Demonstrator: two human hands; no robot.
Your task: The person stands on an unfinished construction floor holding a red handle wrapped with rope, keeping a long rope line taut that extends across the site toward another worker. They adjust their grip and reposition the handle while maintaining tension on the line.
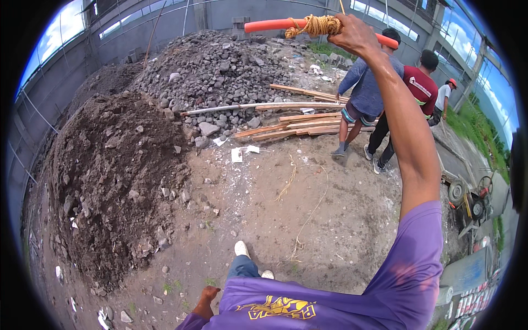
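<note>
My right hand (357,37) is raised high at the top of the head view, its fingers closed round an orange plastic pipe (269,25). Tan rope (318,25) is wound in thick turns about the pipe, right beside my fingers. A thin length of rope rises from there out of the picture. The pipe's other end shows past my wrist. Low by my side, away from any object, hangs my left hand (208,296); its fingers are mostly hidden.
Ahead stands a gravel heap (220,66), with a dark soil mound (115,176) at left. Timber planks (302,126) and a metal pole (236,109) lie beyond loose string (322,192). Several people walk ahead at right, near a wheeled machine (467,198) and a blue drum (467,272).
</note>
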